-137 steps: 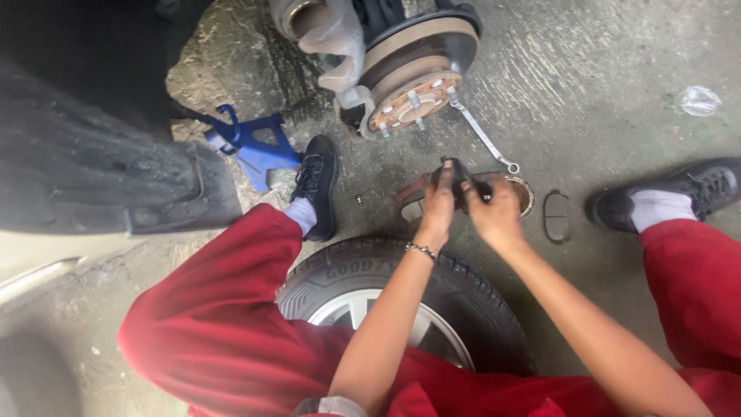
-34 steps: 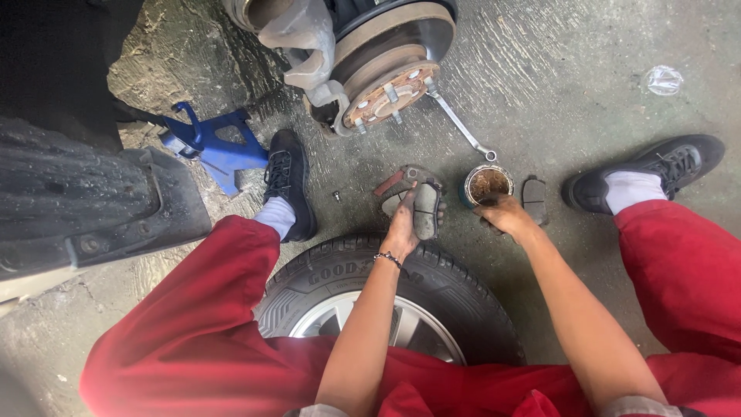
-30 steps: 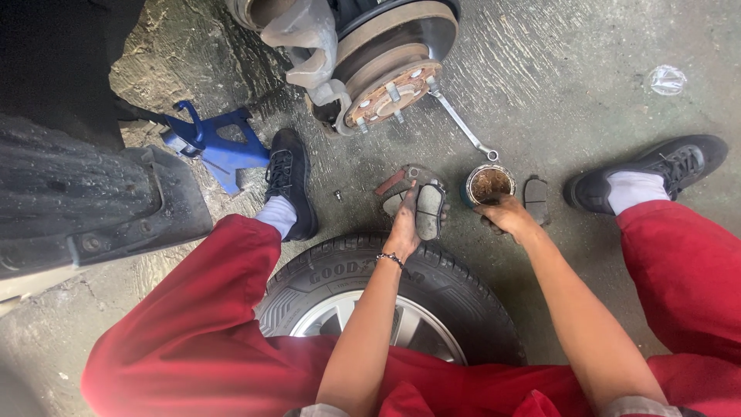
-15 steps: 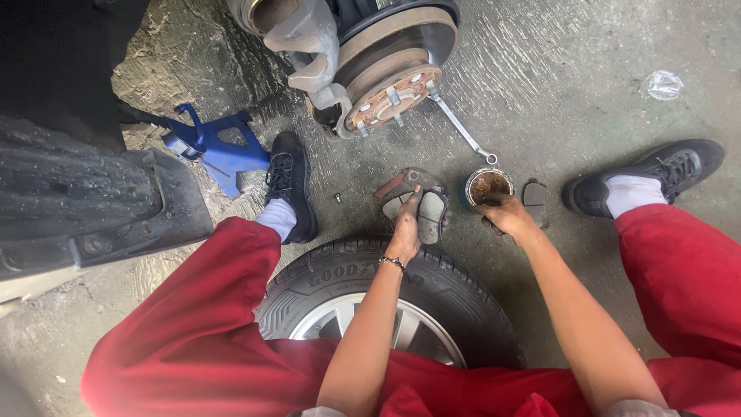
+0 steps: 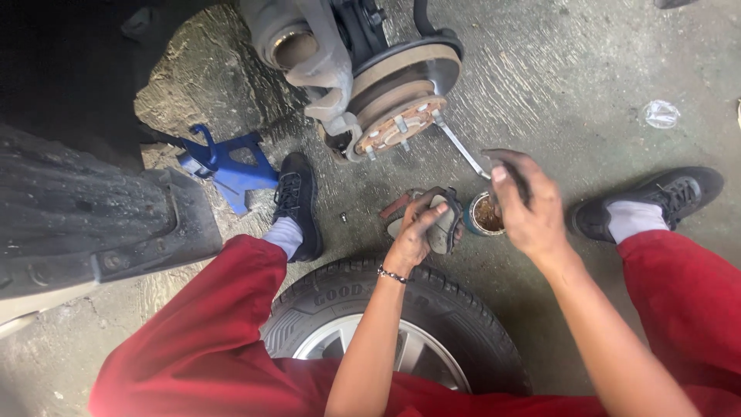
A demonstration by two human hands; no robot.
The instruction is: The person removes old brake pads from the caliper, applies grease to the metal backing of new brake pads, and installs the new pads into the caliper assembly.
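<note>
A person in red trousers sat on the concrete floor of a workshop with legs spread around a removed car wheel, which lay flat between the knees, tyre and silver rim facing up. Both bare forearms reached out over the wheel. The left hand, a beaded bracelet at its wrist, was clenched around a brake pad, held just above the floor beyond the tyre. The right hand was raised beside it, fingers curled around a small dark object that could not be made out, directly over a small round tin of brownish grease standing on the floor, close to the brake pad. A reddish part lay on the ground just behind the left hand. The person's feet in black shoes rested on either side, the left shoe near a blue jack stand, the right shoe well apart from the tin. Farther on, a wrench lay slanted from the tin toward the car's bare wheel hub, whose studs and brake disc stood exposed. A black plastic arch liner hung at the left, and a crumpled clear wrapper lay on the floor at the far right.
</note>
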